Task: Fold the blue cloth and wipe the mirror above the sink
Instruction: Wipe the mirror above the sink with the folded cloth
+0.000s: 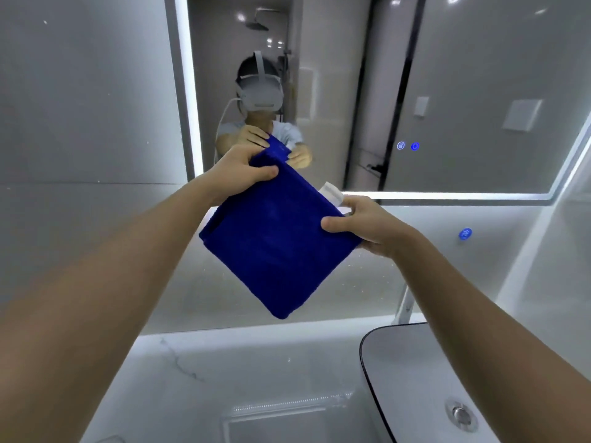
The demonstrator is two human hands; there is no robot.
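Observation:
A folded blue cloth hangs in the air between my hands, above the counter and in front of the mirror. My left hand pinches its upper corner, thumb on the front face. At its right corner my right hand pinches the cloth together with a small white tag or object behind it. The lower corner of the cloth points down. The lit-edged mirror shows a reflection of a person with a headset holding the cloth.
A sink basin with a dark rim and metal drain sits at lower right, a white faucet behind it. A white marble counter lies below. Blue touch buttons glow on the mirror; another one glows on the wall.

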